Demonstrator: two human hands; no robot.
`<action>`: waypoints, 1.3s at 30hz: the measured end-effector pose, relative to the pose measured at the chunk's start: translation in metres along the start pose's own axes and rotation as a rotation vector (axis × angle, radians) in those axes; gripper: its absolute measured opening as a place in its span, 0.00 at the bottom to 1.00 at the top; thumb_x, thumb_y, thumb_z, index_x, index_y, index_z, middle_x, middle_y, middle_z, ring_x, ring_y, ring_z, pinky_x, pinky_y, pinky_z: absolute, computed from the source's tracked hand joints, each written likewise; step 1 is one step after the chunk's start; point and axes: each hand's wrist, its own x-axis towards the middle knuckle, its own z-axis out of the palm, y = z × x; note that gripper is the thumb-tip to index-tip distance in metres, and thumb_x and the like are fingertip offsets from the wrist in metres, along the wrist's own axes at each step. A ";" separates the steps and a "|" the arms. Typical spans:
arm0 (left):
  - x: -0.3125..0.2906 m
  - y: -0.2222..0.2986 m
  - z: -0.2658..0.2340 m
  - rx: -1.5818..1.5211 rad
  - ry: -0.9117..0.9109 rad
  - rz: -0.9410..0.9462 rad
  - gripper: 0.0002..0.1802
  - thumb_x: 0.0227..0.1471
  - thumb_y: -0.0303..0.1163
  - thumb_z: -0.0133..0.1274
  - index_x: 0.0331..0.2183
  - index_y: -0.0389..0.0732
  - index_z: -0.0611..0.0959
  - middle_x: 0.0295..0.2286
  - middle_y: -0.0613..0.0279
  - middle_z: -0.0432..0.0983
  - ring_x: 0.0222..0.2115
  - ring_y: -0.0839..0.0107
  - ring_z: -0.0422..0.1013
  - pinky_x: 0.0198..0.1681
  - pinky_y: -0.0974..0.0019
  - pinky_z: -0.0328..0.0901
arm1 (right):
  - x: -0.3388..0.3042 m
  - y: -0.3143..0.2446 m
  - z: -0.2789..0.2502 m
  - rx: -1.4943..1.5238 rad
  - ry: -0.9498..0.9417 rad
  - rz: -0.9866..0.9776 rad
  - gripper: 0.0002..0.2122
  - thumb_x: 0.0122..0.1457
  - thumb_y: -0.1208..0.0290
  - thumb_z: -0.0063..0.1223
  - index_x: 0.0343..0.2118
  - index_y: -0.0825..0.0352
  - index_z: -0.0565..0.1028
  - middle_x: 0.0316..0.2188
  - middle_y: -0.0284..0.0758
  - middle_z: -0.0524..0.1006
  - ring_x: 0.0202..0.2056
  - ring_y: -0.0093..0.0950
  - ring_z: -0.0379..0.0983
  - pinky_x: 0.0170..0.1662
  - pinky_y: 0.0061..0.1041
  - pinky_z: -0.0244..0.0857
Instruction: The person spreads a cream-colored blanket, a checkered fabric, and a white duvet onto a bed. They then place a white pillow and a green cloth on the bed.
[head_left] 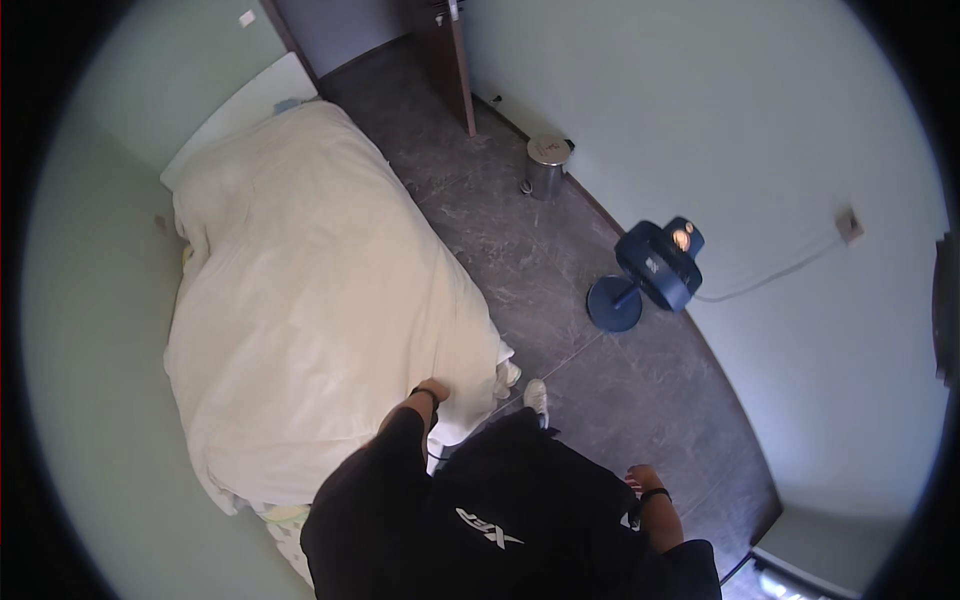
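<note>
A bed (205,132) under a cream quilt (300,280), beside a grey marbled floor (480,215).
The quilt spreads, creased, over nearly the whole bed, up toward a pale, curved headboard (268,82), where a small patch of grey-blue fabric (288,104) shows; at the near left corner, white patterned fabric (290,545) emerges from beneath it. On the floor stand a dark blue pedestal fan (655,265), its round base (612,308) flat down, and, farther off near the wall, a cylindrical metal pedal bin (545,180), lid closed. A white shoe (537,397) rests on the floor near the quilt's lower right corner.
</note>
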 end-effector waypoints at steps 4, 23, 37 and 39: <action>0.009 0.129 -0.045 0.217 0.174 0.334 0.17 0.40 0.39 0.44 0.30 0.39 0.79 0.34 0.48 0.72 0.37 0.59 0.69 0.38 0.61 0.64 | -0.060 -0.145 0.096 -1.109 0.272 -0.112 0.04 0.48 0.71 0.38 0.24 0.63 0.66 0.17 0.33 0.66 0.19 0.26 0.64 0.19 0.25 0.58; 0.247 0.126 -0.317 0.229 0.156 0.186 0.16 0.41 0.33 0.39 0.31 0.36 0.77 0.32 0.50 0.73 0.34 0.55 0.69 0.38 0.57 0.63 | 0.236 -0.614 0.400 -1.350 0.074 0.022 0.12 0.50 0.66 0.42 0.26 0.70 0.72 0.22 0.39 0.74 0.25 0.30 0.70 0.29 0.30 0.62; 0.203 0.019 -0.230 -0.745 -0.296 -0.341 0.14 0.38 0.37 0.45 0.26 0.39 0.79 0.25 0.50 0.74 0.31 0.57 0.70 0.36 0.59 0.64 | 0.358 -0.807 0.444 -2.348 -0.362 -0.415 0.09 0.45 0.64 0.42 0.22 0.62 0.74 0.20 0.38 0.73 0.24 0.33 0.70 0.26 0.34 0.63; 0.252 0.006 -0.274 -0.741 -0.222 -0.323 0.15 0.38 0.38 0.45 0.27 0.39 0.79 0.27 0.49 0.73 0.33 0.57 0.70 0.37 0.59 0.63 | 0.348 -0.844 0.469 -1.723 -0.107 -0.142 0.09 0.46 0.65 0.42 0.22 0.62 0.73 0.20 0.38 0.73 0.23 0.34 0.70 0.26 0.34 0.63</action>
